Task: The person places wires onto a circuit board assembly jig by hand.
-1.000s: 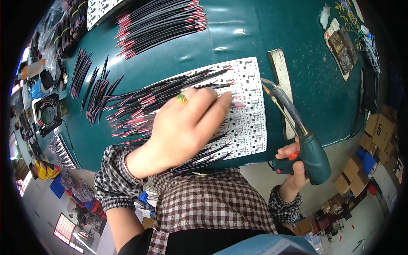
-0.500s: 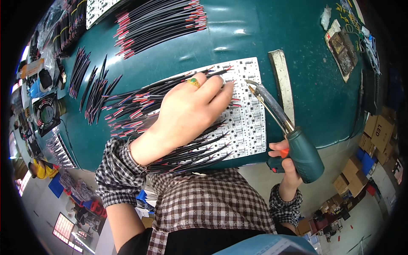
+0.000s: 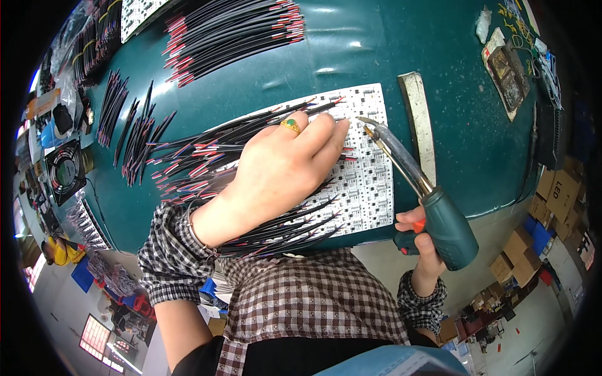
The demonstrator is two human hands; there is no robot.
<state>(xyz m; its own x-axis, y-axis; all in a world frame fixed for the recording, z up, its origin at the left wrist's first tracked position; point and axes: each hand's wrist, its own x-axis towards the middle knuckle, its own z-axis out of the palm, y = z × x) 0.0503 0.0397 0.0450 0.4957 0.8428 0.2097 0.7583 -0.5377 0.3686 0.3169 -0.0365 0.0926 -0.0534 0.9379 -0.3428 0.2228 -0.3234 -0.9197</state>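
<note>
My left hand (image 3: 276,172), with a gold ring set with a green stone, lies palm down on a white circuit panel (image 3: 367,188) on a teal table. Its fingers press several black-and-red wires (image 3: 194,160) onto the panel's upper part. My right hand (image 3: 419,241) grips the teal handle of a soldering gun (image 3: 433,207). The gun's metal tip sits over the panel's top right corner, just right of my left fingertips.
More bundles of black-and-red wires (image 3: 232,31) lie at the table's far side and left (image 3: 135,131). A metal ruler (image 3: 420,125) lies right of the panel. A small fan (image 3: 63,172) stands at left. Cardboard boxes (image 3: 555,194) are stacked on the floor at right.
My left hand slid up the panel toward its top edge. The soldering gun moved left and its tip came close to my left fingertips.
</note>
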